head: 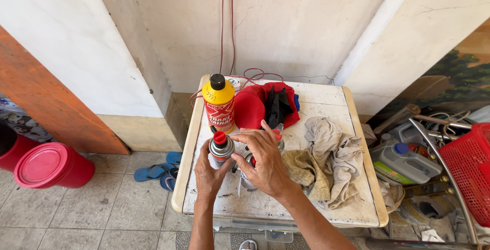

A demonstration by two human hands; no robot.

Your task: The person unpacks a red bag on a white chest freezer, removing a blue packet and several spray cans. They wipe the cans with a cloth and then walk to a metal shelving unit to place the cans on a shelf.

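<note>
At a worn white counter (326, 97), the left hand (208, 174) grips a small spray can (221, 147) upright near its middle, while the right hand (265, 160), fingers spread, reaches across to the red nozzle, a yellow bottle (219, 104) standing at twelve o'clock.

Bright, even daylight, soft faint shadows under the hands, no glare, sharp focus throughout, walls (286, 20) bowed at edges, perhaps by a wide lens

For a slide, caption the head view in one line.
Left hand grips a red-nozzled spray can while the right hand reaches to its top, over a worn white table.
</note>
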